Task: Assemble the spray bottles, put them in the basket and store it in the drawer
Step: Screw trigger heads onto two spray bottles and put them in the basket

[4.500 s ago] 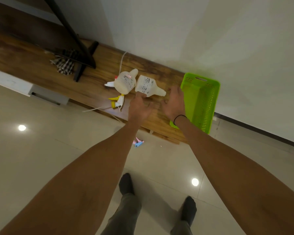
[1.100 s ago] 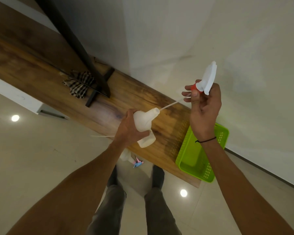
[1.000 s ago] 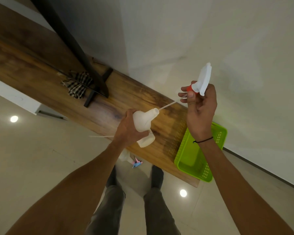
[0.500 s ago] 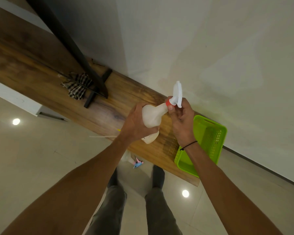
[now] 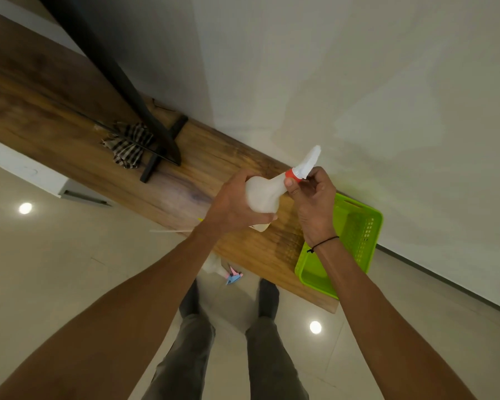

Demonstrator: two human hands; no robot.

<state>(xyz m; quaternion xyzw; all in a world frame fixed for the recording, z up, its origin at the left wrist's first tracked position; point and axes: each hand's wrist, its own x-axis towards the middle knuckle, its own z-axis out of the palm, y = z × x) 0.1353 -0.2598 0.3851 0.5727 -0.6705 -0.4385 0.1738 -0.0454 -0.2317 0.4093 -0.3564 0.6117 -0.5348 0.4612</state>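
My left hand (image 5: 231,204) grips the body of a white spray bottle (image 5: 264,194), held above the wooden shelf top (image 5: 70,131). A white spray head (image 5: 308,163) with a red collar sits on the bottle's neck, and my right hand (image 5: 315,200) pinches that collar. A second white bottle (image 5: 260,227) peeks out beneath my left hand on the wood. The green basket (image 5: 358,226) lies at the shelf's right end, partly behind my right forearm. A thin white dip tube (image 5: 168,231) sticks out past the shelf's front edge.
A black stand (image 5: 145,116) and a checked cloth (image 5: 129,145) sit further left on the wood. A pink and blue spray head on a bottle (image 5: 228,274) lies on the tiled floor by my feet. The white wall runs close behind the shelf.
My right hand has brought the spray head down, fed its tube into the bottle, and seated the red collar on the neck. My fingers have shifted around the collar.
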